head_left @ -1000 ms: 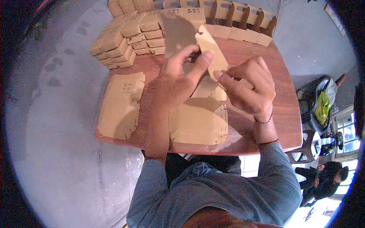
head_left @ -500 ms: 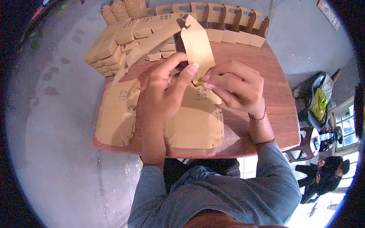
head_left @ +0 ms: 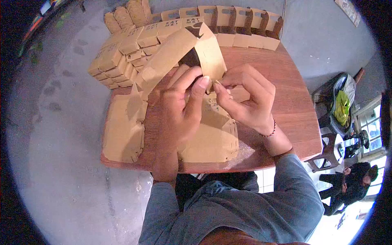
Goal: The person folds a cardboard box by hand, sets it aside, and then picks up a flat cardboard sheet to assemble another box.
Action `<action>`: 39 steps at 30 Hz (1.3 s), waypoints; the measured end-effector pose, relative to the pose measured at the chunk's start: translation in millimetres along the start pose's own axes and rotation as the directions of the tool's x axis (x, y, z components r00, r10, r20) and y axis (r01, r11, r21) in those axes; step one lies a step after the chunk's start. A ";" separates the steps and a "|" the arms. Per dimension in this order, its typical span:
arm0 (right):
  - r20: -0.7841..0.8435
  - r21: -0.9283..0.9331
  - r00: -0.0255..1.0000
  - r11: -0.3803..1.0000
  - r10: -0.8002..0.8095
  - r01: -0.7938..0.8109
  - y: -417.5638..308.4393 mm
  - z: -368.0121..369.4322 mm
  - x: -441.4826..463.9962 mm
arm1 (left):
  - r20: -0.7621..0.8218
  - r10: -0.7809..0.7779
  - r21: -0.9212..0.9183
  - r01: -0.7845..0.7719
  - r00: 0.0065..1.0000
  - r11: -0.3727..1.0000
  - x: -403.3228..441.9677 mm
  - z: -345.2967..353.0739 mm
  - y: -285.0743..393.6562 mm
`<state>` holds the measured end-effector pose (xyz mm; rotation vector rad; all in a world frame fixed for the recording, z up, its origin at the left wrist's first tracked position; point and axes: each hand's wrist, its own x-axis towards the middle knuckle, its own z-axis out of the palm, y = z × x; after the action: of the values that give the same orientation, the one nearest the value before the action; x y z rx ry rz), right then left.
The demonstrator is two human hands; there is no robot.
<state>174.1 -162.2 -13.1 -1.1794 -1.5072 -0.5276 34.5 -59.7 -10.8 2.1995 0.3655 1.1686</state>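
Observation:
A partly folded brown cardboard box (head_left: 210, 53) is held up over the table between my two hands. My left hand (head_left: 181, 98) grips its lower edge, with the thumb on the near face and the fingers behind. The fingertips of my right hand (head_left: 249, 96) pinch a small flap at the box's lower right corner. One long panel of the box slants down to the left, above a flat cardboard blank (head_left: 120, 134). Below my hands lies another flat blank (head_left: 212, 141) with dark printing, partly covered by my left hand and forearm.
Stacked folded boxes (head_left: 116, 57) with "EAT ME" lettering stand at the table's far left. A row of open cardboard carriers with handle slots (head_left: 245, 26) lines the back edge. At the right are a stool (head_left: 330, 151), a bin bag (head_left: 343, 106) and a standing person (head_left: 351, 183).
The box's long left panel has swung from a thin edge-on view to a broader face, and the box sits slightly lower. My right hand still pinches the corner flap, its fingers shifted.

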 end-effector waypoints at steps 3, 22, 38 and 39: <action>-0.007 0.034 0.999 0.998 0.046 -0.045 -4.1 2.9 0.3 | 0.086 0.077 0.109 -0.086 0.993 0.990 -0.1 -7.5 -7.8; 0.268 -0.231 0.934 0.925 -0.238 0.302 18.8 8.0 -2.7 | -0.029 -0.162 -0.702 0.095 0.986 0.706 -3.7 -7.8 -4.3; 0.048 0.331 0.981 0.923 0.189 -0.194 31.1 4.4 2.0 | 0.278 -0.086 -0.650 0.254 0.957 0.716 -0.4 -8.2 -11.4; -0.010 0.380 0.932 0.864 0.361 -0.330 30.2 6.3 0.7 | 0.254 0.026 -0.633 0.146 0.967 0.760 -0.3 -4.3 -11.9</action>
<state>197.6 -144.5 -22.2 -1.0779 -1.2183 -0.0370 31.3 -49.0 -16.8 1.6617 -0.0813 0.7978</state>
